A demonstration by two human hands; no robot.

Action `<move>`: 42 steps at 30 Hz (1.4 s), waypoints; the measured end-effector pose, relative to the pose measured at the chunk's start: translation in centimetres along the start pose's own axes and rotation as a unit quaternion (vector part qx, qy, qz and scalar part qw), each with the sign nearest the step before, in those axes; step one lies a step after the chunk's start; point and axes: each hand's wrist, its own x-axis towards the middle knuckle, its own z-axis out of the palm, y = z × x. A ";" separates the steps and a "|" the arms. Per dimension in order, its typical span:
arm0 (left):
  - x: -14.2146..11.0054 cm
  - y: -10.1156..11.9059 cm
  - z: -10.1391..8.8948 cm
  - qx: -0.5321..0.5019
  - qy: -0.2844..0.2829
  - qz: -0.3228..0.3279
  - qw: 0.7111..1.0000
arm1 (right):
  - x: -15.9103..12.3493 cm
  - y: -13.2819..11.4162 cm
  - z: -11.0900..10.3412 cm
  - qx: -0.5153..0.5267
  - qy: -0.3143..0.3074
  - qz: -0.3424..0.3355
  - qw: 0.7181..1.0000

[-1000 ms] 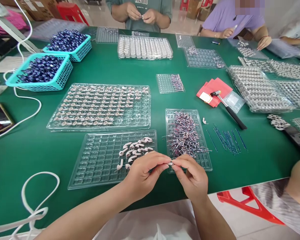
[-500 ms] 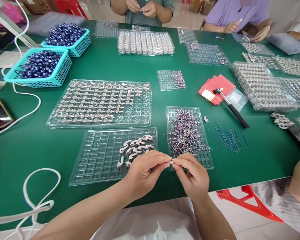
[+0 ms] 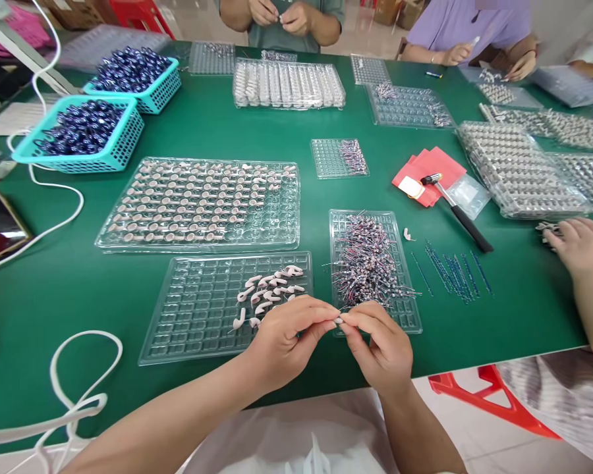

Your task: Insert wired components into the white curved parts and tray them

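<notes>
Between my fingertips is a small white earphone shell (image 3: pixel 338 320), mostly hidden by the fingers. My left hand (image 3: pixel 289 339) pinches it from the left with thumb and index finger. From the other side my right hand (image 3: pixel 381 342) closes on it in a matching pinch; any finer part there is too small to make out. Left of my left hand, white earphone shells (image 3: pixel 263 307) with thin wires lie in a loose group on a clear celled tray (image 3: pixel 197 309). Just beyond my right hand, a heap of small wired components (image 3: pixel 368 260) fills another clear tray (image 3: pixel 409 309).
A larger tray of earphone shells (image 3: pixel 178 204) lies beyond. Turquoise baskets (image 3: pixel 113 155) hold dark blue coiled cables. Rightward are a hammer (image 3: pixel 457 214), red sheets (image 3: pixel 432 171) and thin blue strips (image 3: pixel 454 276). A co-worker's hand (image 3: pixel 586 247) reaches in at the right edge.
A co-worker's hand has come in from the right onto the pile of white parts there. My own hands keep the same pinch with hardly any movement.
</notes>
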 end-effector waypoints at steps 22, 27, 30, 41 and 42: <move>-0.2 -0.5 0.0 0.014 -0.012 -0.021 1.000 | -0.2 0.3 0.3 -0.055 -0.011 -0.018 0.998; 1.0 0.4 -2.6 0.035 -0.045 -0.141 0.988 | -0.8 0.6 -0.1 -0.077 -0.010 0.035 0.996; 1.9 0.7 -6.1 0.089 -0.070 -0.235 0.965 | -0.9 0.9 -0.3 -0.086 -0.001 0.052 0.995; 0.0 -0.5 -13.6 0.312 -0.150 -0.341 0.874 | -0.5 -0.1 -0.3 -0.087 0.013 0.063 0.994; 0.3 -0.7 -13.8 0.324 -0.138 -0.343 0.871 | -0.4 -0.1 -0.2 -0.085 0.015 0.063 0.994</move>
